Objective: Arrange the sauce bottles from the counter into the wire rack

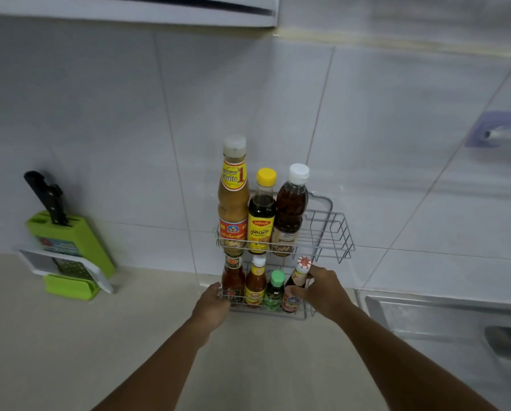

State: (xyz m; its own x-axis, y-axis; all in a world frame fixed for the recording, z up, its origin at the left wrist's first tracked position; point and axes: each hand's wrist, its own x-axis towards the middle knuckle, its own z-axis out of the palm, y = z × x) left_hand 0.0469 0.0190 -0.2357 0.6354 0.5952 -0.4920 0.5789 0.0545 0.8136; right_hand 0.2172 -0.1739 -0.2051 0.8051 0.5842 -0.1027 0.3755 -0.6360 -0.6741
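A two-tier wire rack [334, 229] stands on the counter against the tiled wall. Its upper tier holds three bottles: a tall tan sauce bottle [233, 200], a dark bottle with a yellow cap [261, 215] and a brown bottle with a white cap [290, 209]. Several smaller bottles stand in the lower tier, among them a red sauce bottle [233, 281], a green-capped bottle [275, 290] and a dark bottle with a red-and-white cap [298, 280]. My left hand [211, 305] grips the rack's lower left front corner. My right hand [322, 289] wraps around the dark bottle at the lower right.
A green knife block [76, 241] with a black-handled knife and a grater stands at the left on the beige counter [115, 336]. A steel sink [456, 327] lies to the right. A purple wall hook [494, 130] is mounted upper right.
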